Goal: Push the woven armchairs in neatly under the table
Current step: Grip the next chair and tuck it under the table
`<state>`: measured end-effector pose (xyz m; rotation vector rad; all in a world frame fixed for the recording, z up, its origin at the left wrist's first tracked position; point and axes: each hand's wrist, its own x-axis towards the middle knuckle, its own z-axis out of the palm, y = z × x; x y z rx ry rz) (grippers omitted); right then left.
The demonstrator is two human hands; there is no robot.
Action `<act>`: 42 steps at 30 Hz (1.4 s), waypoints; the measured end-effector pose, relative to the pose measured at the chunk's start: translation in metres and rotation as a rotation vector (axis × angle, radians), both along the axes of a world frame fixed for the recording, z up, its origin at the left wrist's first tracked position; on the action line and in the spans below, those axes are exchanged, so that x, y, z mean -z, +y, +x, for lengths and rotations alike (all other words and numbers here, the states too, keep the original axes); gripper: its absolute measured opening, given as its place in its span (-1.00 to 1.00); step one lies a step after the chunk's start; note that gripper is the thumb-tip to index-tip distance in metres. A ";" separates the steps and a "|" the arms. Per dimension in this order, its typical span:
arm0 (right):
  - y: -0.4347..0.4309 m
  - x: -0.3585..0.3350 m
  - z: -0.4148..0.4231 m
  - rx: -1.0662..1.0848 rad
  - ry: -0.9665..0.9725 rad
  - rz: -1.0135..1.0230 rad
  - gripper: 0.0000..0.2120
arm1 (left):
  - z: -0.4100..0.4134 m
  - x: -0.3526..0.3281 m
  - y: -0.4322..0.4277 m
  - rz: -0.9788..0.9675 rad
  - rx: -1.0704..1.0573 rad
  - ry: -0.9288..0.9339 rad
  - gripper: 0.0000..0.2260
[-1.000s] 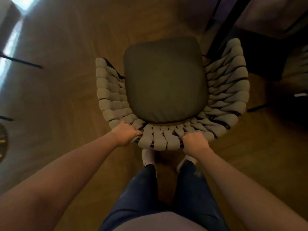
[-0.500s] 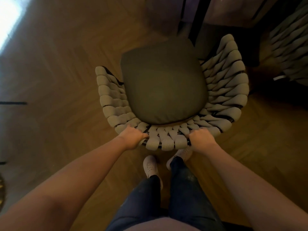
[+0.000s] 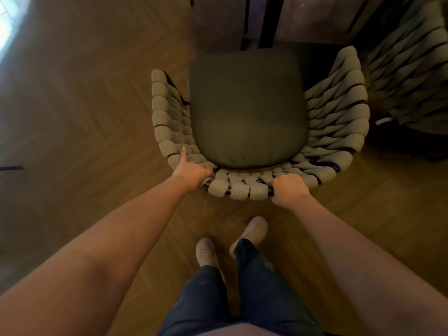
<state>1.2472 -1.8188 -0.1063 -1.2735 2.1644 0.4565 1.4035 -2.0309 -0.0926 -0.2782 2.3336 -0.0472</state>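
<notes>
From the head camera, the grey rope-woven armchair with its olive seat cushion (image 3: 247, 110) has slid forward since a second ago; the cushion's front edge now meets the edge of the dark table (image 3: 315, 18) beside a black table leg (image 3: 268, 20). The right hand (image 3: 289, 187) is clenched over the back rim. The left hand (image 3: 191, 173) has loosened, forefinger now pointing along the weave (before, it gripped tight). A second woven armchair (image 3: 409, 76) sits tucked at the table's right. I'd judge this chair nearly home, with a final nudge remaining.
</notes>
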 end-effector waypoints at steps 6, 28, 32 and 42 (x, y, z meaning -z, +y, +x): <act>0.000 0.002 -0.023 0.031 -0.102 -0.006 -0.74 | -0.019 0.001 0.004 -0.066 -0.041 -0.015 -0.50; 0.046 0.003 -0.090 1.396 0.058 -0.755 -0.06 | -0.017 -0.001 -0.007 0.146 -1.335 0.853 -0.13; 0.039 0.008 -0.106 1.858 -0.145 -0.679 -0.27 | -0.029 0.010 -0.015 0.266 -2.049 0.826 -0.23; 0.027 0.000 -0.100 1.871 -0.147 -0.783 -0.56 | -0.017 0.030 -0.043 0.433 -2.397 0.797 -0.49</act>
